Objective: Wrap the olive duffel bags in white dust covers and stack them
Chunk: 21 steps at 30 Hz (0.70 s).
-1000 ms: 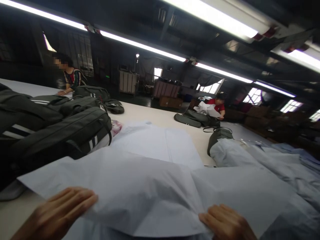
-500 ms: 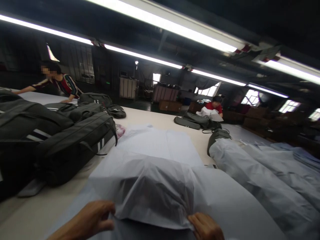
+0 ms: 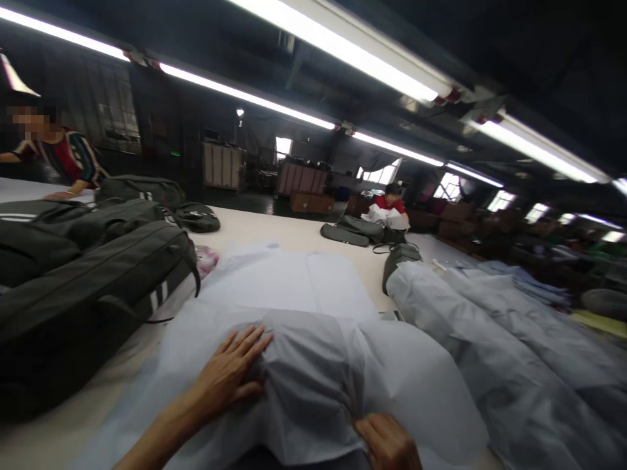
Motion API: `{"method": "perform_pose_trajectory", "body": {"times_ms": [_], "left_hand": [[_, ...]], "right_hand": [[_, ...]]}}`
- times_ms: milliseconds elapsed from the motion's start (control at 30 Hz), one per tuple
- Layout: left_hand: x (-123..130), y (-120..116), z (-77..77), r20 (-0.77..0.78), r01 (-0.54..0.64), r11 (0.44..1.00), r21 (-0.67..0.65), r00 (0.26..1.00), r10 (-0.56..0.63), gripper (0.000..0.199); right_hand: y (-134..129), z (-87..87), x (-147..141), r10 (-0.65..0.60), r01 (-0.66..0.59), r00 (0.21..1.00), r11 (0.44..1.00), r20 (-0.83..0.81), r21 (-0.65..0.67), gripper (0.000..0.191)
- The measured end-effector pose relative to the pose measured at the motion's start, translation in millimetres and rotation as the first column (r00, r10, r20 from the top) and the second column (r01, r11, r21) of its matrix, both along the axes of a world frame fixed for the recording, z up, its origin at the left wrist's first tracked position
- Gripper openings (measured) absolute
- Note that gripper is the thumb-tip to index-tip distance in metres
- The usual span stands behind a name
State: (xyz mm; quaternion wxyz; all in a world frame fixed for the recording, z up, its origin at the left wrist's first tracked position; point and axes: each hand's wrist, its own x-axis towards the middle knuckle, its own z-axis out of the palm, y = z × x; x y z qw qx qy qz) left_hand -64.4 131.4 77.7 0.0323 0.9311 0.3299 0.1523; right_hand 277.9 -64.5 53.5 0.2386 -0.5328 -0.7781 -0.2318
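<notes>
In front of me a frosted plastic bag (image 3: pixel 313 385) lies over a dark item whose shape shows through the film; its kind is mostly hidden. My left hand (image 3: pixel 235 372) rests on top of the bag with its fingers spread. Lower right, my right hand (image 3: pixel 386 440) has its fingers closed on the edge of the plastic bag. Beyond them a stack of flat plastic bags (image 3: pixel 294 277) is spread on the pale table (image 3: pixel 264 225).
Dark green duffel bags (image 3: pixel 98 287) with white stripes crowd the left. On the right lie several plastic-wrapped bags (image 3: pixel 465 326). Flat dark bags (image 3: pixel 345 234) sit at the far edge by a person in red (image 3: pixel 392 205). Another person (image 3: pixel 73 156) leans in at far left.
My left hand has moved from the near edge up onto the top of the plastic bag and its fingers have spread. My right hand keeps the edge. The view has turned slightly right.
</notes>
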Motion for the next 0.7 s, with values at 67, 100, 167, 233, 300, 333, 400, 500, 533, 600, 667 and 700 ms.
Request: {"method": "perform_pose_trajectory", "body": {"times_ms": [67, 100, 167, 233, 300, 333, 400, 500, 533, 600, 667, 700], "left_hand": [[0.4, 3.5, 11.1, -0.002, 0.010, 1.000, -0.004, 1.000, -0.010, 0.067], [6.3, 5.1, 24.0, 0.012, 0.020, 1.000, 0.010, 1.000, -0.020, 0.056], [33.1, 5.5, 52.9, 0.071, 0.047, 0.995, 0.091, 0.996, -0.054, 0.048], [74.5, 0.8, 70.4, 0.112, 0.128, 0.974, 0.188, 0.982, -0.151, 0.053], [116.9, -6.9, 67.1, 0.068, 0.247, 0.947, 0.207, 0.962, -0.266, 0.063], [134.2, -10.6, 58.7, 0.026, 0.301, 0.936, 0.182, 0.950, -0.311, 0.068], [156.7, -15.3, 35.7, -0.046, 0.374, 0.921, 0.106, 0.928, -0.371, 0.078], [162.9, -16.2, 8.6, -0.077, 0.391, 0.919, 0.047, 0.919, -0.387, 0.083], [161.0, -15.6, 4.9, -0.079, 0.392, 0.919, 0.045, 0.918, -0.388, 0.082], [157.1, -14.4, 4.4, -0.090, 0.406, 0.912, 0.053, 0.912, -0.401, 0.078], [155.5, -13.4, 7.6, -0.107, 0.419, 0.904, 0.078, 0.906, -0.411, 0.077], [155.6, -13.0, 8.9, -0.112, 0.422, 0.901, 0.096, 0.904, -0.412, 0.077]], "right_hand": [[-0.3, -3.8, -1.6, -0.027, 0.026, 0.999, 0.999, -0.046, -0.026, 0.027], [-0.3, -5.9, -2.7, -0.040, 0.037, 0.997, 0.999, -0.069, -0.039, 0.026], [-0.7, -9.5, -5.2, -0.061, 0.055, 0.995, 0.996, -0.084, -0.070, 0.026], [-2.5, -10.8, -7.3, -0.072, 0.065, 0.995, 0.993, -0.063, -0.101, 0.024], [-6.8, -6.1, -7.3, -0.060, 0.053, 0.997, 0.990, -0.054, -0.132, 0.021], [-10.0, -0.2, -5.8, -0.041, 0.029, 0.997, 0.987, -0.069, -0.158, 0.019], [-16.9, 20.2, 3.0, -0.033, -0.003, 0.987, 0.976, -0.160, -0.217, 0.019], [-19.8, 67.3, 37.9, -0.221, 0.146, 0.904, 0.964, -0.365, -0.222, 0.025], [-16.3, 83.2, 55.9, -0.322, 0.261, 0.845, 0.945, -0.428, -0.195, 0.027], [-2.1, 107.2, 97.6, -0.488, 0.467, 0.702, 0.865, -0.518, -0.183, 0.041], [17.6, 116.3, 137.1, -0.625, 0.549, 0.509, 0.765, -0.592, -0.337, 0.062], [27.3, 115.3, 152.6, -0.675, 0.522, 0.400, 0.724, -0.620, -0.452, 0.069]]}}
